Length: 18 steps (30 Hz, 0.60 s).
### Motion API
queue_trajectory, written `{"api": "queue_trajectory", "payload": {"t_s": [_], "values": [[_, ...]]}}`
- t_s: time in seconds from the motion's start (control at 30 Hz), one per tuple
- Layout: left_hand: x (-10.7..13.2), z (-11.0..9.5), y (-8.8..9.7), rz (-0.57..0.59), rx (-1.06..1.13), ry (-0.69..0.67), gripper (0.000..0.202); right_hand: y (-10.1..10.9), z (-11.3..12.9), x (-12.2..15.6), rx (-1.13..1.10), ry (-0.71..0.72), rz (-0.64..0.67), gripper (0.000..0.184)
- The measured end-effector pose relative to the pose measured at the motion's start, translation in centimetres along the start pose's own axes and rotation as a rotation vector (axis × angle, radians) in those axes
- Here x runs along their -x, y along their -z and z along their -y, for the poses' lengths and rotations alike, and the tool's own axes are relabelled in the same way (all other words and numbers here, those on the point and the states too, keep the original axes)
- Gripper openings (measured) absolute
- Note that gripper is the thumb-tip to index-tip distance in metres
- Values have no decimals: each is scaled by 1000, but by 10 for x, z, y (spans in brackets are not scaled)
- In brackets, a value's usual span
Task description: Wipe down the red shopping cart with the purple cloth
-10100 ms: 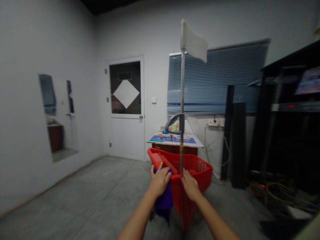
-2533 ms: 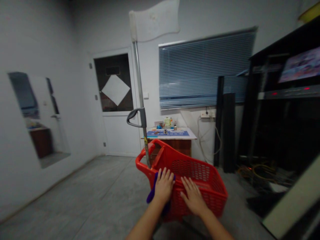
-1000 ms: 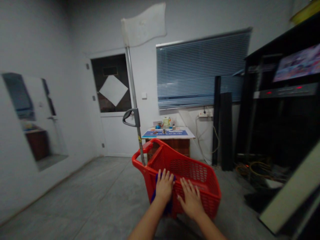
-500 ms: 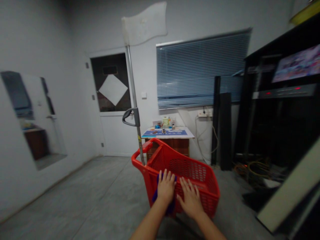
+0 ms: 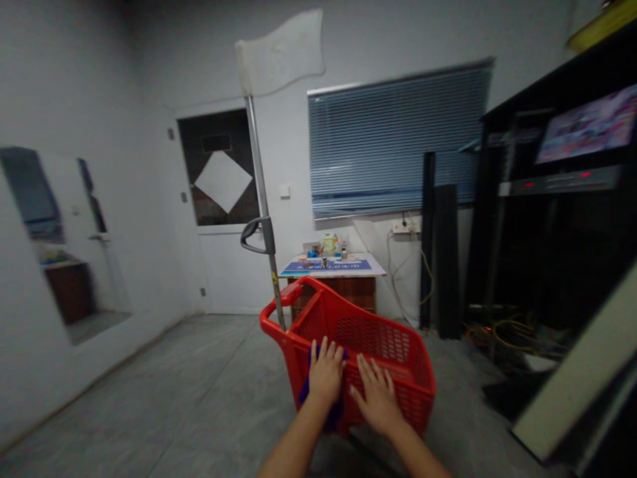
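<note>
A red plastic shopping cart point(image 5: 398, 345) stands on the grey floor in front of me. My left hand point(image 5: 326, 375) lies flat on its near wall, fingers spread, pressing a purple cloth point(image 5: 304, 392) against the plastic. My right hand point(image 5: 378, 398) rests flat beside it on the same wall, fingers spread, nothing in it. A metal pole point(image 5: 261, 212) with a grey handle point(image 5: 255, 236) and a white flag point(image 5: 281, 53) rises from the cart's left corner.
Behind the cart is a small wooden table point(image 5: 333, 269) with bottles, below blue window blinds point(image 5: 398, 139). A white door point(image 5: 223, 212) is at the back left. Black shelving with equipment point(image 5: 562, 199), dark panels point(image 5: 440, 252) and cables point(image 5: 512, 335) fill the right.
Over ten seconds the cart has turned so its long side faces me, and both hands went from its rim to flat on the wall. In the last second little has moved.
</note>
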<state>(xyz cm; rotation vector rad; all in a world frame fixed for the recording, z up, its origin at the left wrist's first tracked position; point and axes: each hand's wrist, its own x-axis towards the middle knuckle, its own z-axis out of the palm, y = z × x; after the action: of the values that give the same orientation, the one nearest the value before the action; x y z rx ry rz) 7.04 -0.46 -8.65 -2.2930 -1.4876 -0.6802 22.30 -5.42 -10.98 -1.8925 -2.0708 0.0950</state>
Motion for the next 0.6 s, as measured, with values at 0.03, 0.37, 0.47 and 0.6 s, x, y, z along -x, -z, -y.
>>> {"api": "queue_trajectory", "payload": {"t_s": [0.03,0.37,0.47,0.6], "values": [[0,1,0,3,8,-1,35,0,-4,1,0,0,-9,70],[1,-10,-4,64,-5,30,38,-5,-18,8,21,-123,-80,70],[0,-15,-2,103,14,-26,38,-5,-18,9,15,-88,-76,70],[-5,1,9,154,-5,-43,39,-9,-21,10,-2,-62,-87,69]]}}
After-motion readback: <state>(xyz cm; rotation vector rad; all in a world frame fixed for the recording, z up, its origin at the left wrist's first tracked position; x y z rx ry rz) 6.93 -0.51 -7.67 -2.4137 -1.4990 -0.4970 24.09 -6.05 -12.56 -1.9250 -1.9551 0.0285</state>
